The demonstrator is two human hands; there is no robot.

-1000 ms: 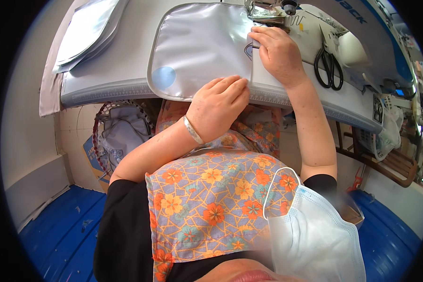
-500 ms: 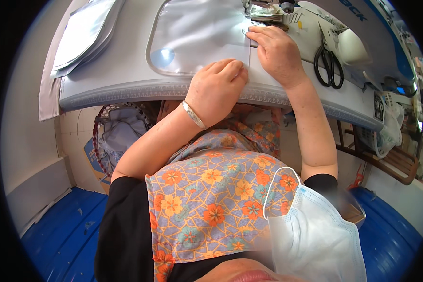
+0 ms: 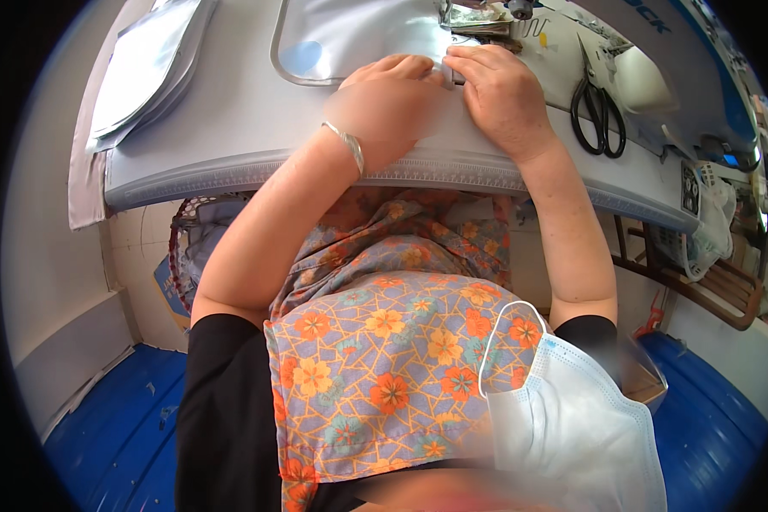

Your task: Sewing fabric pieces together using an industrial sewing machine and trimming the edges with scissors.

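While lying flat on the pale sewing table, runs its right edge up under the presser foot of the sewing machine: grey fabric panel, rounded at the corners, with a darker piped rim. Stretches leftward and away from the presser foot, long axis roughly along the table's front edge.

Left hand: just below and left of the presser foot, palm down, fingers together and pressed onto the panel's near edge. Carries a silver bangle at the wrist. Smeared in the view, so cannot tell whether thumb and finger pinch the rim or only weigh it down.

Right hand: directly below the presser foot and nearer to it than the left, knuckles up, fingers curled down onto the same edge. Meets the left fingertip to fingertip over a short pale strip of the panel's rim; appears to nip that strip, though hidden beneath the fingers.

Seam line: straight ahead of both sets of fingertips, toward the presser foot.

Right of the presser foot, well apart from both hands: black scissors, blades closed. Far left of the presser foot: stack of grey panels.
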